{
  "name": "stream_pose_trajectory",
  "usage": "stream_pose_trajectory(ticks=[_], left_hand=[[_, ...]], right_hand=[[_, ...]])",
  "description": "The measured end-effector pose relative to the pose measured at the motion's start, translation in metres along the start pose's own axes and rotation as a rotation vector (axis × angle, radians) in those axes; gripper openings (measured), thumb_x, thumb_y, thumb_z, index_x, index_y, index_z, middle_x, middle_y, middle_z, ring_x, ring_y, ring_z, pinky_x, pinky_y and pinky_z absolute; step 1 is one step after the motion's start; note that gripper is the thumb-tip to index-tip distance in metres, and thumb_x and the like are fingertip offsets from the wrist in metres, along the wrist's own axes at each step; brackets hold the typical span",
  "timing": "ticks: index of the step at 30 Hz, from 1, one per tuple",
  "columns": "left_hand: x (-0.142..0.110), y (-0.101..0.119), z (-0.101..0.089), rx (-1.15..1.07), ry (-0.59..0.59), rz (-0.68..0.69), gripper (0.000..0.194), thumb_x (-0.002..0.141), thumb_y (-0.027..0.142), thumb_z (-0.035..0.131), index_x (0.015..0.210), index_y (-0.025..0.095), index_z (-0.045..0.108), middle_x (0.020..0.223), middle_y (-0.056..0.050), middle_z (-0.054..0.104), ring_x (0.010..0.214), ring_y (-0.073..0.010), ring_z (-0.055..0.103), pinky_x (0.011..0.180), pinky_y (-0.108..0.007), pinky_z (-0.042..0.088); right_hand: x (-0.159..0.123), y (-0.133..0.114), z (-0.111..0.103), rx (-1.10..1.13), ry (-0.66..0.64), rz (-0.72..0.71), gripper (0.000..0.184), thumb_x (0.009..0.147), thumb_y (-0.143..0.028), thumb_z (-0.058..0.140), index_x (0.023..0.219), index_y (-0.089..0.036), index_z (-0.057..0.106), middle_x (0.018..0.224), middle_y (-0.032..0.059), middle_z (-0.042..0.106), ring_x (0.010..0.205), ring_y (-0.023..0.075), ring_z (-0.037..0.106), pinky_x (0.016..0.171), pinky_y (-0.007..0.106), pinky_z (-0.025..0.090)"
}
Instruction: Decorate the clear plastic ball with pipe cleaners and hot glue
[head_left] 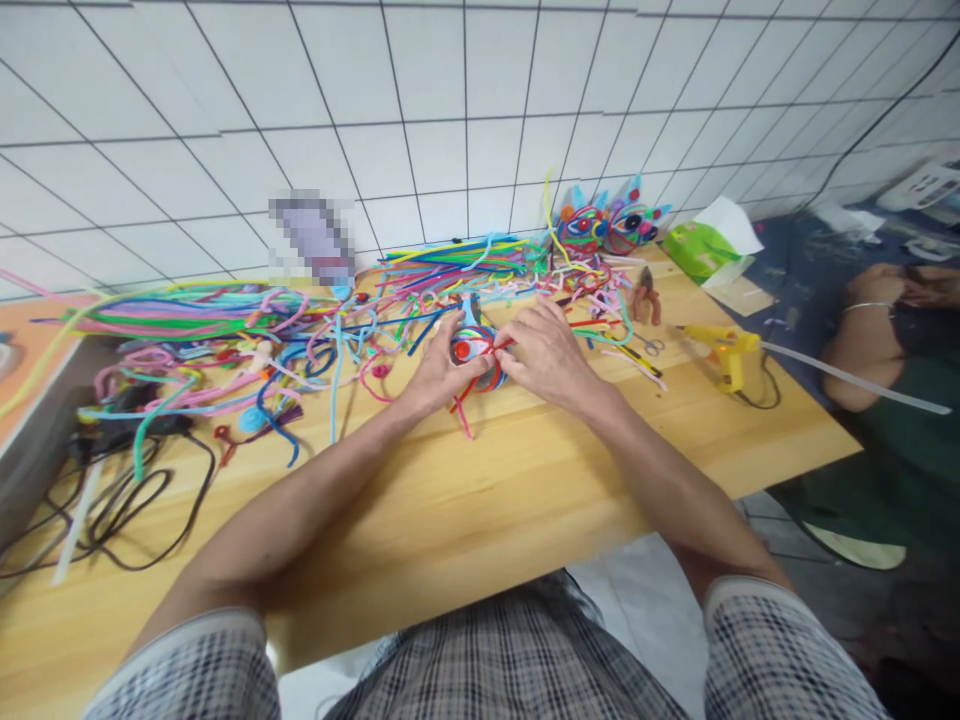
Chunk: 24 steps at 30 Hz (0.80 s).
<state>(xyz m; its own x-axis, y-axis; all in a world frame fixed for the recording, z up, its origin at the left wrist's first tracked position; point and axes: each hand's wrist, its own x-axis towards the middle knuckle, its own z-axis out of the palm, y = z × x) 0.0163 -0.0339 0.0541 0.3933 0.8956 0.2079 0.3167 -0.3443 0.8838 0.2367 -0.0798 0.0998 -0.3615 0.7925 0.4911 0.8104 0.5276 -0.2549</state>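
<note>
Workpiece [477,349], round, wrapped in coloured strands w/ white-and-red patch, mid-surface, between both hands; wood surface [465,500] bare on the near side, prob. handy as elbow room. Whether it rests on the surface or is held just off it: can't tell.

L hand [435,370]: grasping workpiece at its left edge, thumb along the near side, fingers behind. Likely the steadying grip, so the piece won't turn under the other hand's pull.

R hand [546,352]: fingertips bunched at right edge, appears to pinch a red strand [501,347]; exact finger contact blurred. Close pinch prob. gives fine control.

Pink strand end [466,418] sticks out on near side, clear of fingers.

Supplies: long stems bundled L [187,310] and ctr [457,255], toward the wall [420,90]; presumably there to be w/in reach yet out of the way.

Tools on R: pliers [646,298], scissors [654,347], yellow glue gun [724,352] w/ pale rod out its back; likely that side for quick R-hand pickup.

Two similar pieces [606,226] against wall, poss. parked for ref.

Far R: co-worker's arm [859,340], apart from this work.
</note>
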Motion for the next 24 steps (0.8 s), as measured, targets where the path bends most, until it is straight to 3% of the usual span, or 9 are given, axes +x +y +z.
stream_pose_trajectory(ticks=[15, 24], left_hand=[[-0.004, -0.002, 0.009, 0.076, 0.05, 0.036, 0.097, 0.081, 0.059, 0.085, 0.163, 0.02, 0.049, 0.165, -0.02, 0.057, 0.153, -0.0414, 0.053, 0.131, -0.064, 0.04], [-0.011, 0.008, 0.011, 0.167, 0.035, 0.017, 0.098, 0.08, 0.051, 0.085, 0.164, 0.017, 0.049, 0.156, -0.019, 0.063, 0.15, -0.0446, 0.053, 0.129, -0.064, 0.042]], right_hand=[[-0.002, -0.006, -0.013, -0.128, -0.04, -0.044, 0.016, 0.095, -0.015, 0.064, 0.089, -0.024, 0.075, 0.092, 0.0077, 0.072, 0.097, 0.0301, 0.061, 0.112, 0.053, 0.046], [-0.025, -0.019, -0.013, -0.15, 0.007, 0.027, 0.014, 0.095, -0.014, 0.068, 0.087, -0.023, 0.074, 0.085, 0.007, 0.075, 0.088, 0.0276, 0.066, 0.088, 0.042, 0.048]])
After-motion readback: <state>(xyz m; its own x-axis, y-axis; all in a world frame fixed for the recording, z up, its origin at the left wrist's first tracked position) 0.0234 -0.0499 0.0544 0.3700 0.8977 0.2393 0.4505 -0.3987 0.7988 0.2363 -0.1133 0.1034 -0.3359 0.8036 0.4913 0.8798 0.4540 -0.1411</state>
